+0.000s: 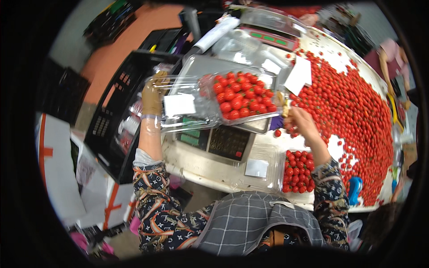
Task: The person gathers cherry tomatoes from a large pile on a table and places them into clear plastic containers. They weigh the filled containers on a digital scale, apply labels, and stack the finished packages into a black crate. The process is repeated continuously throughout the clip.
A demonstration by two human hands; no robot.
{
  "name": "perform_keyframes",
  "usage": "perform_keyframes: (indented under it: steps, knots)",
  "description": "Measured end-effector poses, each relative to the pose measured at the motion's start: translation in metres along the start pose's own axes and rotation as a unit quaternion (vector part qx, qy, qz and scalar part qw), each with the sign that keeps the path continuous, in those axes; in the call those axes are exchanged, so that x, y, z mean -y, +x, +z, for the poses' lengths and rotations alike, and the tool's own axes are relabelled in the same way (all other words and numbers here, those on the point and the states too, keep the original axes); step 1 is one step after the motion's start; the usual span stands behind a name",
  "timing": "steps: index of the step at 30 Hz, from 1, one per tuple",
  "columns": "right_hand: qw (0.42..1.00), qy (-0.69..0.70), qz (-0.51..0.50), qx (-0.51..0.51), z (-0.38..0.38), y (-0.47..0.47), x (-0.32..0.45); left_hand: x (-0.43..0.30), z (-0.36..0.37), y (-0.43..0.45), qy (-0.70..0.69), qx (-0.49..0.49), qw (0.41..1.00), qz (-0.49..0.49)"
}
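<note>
My left hand (155, 95), in a tan glove, holds the lid side of an open clear plastic clamshell (204, 122). Cherry tomatoes (239, 97) fill its other half, which rests over the metal pan of a digital scale (231, 142). My right hand (300, 124) is bare and blurred, beside loose tomatoes at the edge of the big pile (352, 110); whether it grips any cannot be told. A second open clamshell (259, 184), its right half filled with tomatoes (298, 174), lies on the table near my right forearm. White paper (297, 75) lies by the pile.
A black crate (110, 134) with packed clamshells stands left of the scale. Empty clamshells (236, 47) and another scale (271, 38) are at the back. A blue tape dispenser or similar tool (355, 191) stands right. White boxes (60, 167) are lower left. Other people work across and to the right.
</note>
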State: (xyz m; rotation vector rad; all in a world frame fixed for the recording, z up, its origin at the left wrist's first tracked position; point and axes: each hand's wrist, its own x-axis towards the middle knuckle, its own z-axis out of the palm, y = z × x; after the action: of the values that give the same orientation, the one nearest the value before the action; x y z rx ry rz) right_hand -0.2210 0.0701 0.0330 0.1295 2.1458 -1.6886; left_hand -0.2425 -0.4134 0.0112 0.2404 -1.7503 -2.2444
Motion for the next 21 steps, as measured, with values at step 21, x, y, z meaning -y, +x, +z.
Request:
perform_keyframes:
  steps: [21]
  knots:
    - [0.794, -0.588, -0.151, -0.039, 0.017, 0.041, -0.084, 0.019, -0.010, -0.234, -0.085, -0.361, 0.922, 0.111]
